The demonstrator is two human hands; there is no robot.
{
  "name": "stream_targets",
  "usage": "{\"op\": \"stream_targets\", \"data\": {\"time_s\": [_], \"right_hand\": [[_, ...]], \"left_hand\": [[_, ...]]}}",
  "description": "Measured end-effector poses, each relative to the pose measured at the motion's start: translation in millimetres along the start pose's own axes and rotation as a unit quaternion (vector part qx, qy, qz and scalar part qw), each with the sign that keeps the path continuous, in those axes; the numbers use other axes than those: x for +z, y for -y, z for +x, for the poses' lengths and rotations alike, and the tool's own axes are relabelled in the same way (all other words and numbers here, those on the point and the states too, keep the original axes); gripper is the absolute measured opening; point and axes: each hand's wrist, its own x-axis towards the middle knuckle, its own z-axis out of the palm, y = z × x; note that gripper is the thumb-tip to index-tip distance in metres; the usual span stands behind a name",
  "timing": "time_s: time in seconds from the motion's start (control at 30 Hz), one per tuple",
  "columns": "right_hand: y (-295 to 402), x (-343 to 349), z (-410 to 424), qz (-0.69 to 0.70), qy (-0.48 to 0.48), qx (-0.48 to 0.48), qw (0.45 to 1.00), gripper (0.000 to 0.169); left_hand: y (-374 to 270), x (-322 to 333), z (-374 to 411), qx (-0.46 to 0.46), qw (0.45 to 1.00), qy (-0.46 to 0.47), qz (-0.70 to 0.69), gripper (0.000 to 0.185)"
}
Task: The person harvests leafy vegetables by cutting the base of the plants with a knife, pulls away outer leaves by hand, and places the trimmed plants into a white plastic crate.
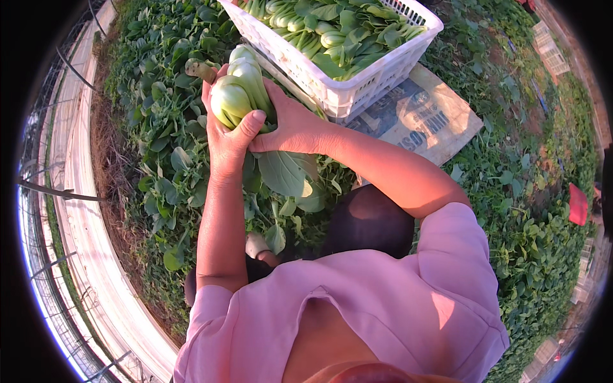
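A bunch of bok choy (232, 100) with thick pale-green stalks is held between my two hands, its leaves (286, 172) hanging down towards my body. My left hand (225, 129) grips it from the left, thumb across the stalks. From the other side, my right hand (294, 119) closes around the bunch, and some of its fingers are hidden. A rounded brownish-green object (201, 71) sticks out beside the left fingers; I cannot tell what it is. Just beyond the hands stands a white plastic crate (335, 93) filled with bok choy (330, 38).
Under the crate lies a flattened sack (426, 119) bearing print. Leafy plants (167, 143) grow left of my hands, and more greens (531, 258) spread to the right. White sheeting (81, 191) and thin hoops (62, 193) run along the left. A red object (577, 204) sits far right.
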Motion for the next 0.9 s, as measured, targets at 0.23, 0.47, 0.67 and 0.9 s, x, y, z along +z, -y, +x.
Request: {"op": "stream_targets", "data": {"time_s": [0.23, 0.47, 0.67, 0.9], "right_hand": [[15.9, -84.4, 1.7, 0.024, -0.094, 0.01, 0.995, 0.061], [71.1, -185.5, -8.0, -0.372, -0.298, 0.0, 0.879, 0.065], [33.2, -213.5, -23.1, -0.638, -0.217, -0.093, 0.733, 0.061], [23.3, -222.5, -30.1, -0.627, -0.184, -0.139, 0.744, 0.061]], "left_hand": [[8.5, 5.4, 22.1, 0.02, 0.986, 0.103, -0.13, 0.085], [31.7, 3.8, 38.8, -0.206, 0.969, 0.139, 0.003, 0.019], [51.9, 18.9, 104.9, -0.151, 0.947, 0.278, 0.063, 0.011], [77.6, 70.6, 168.0, -0.28, 0.862, 0.411, 0.097, 0.018]]}}
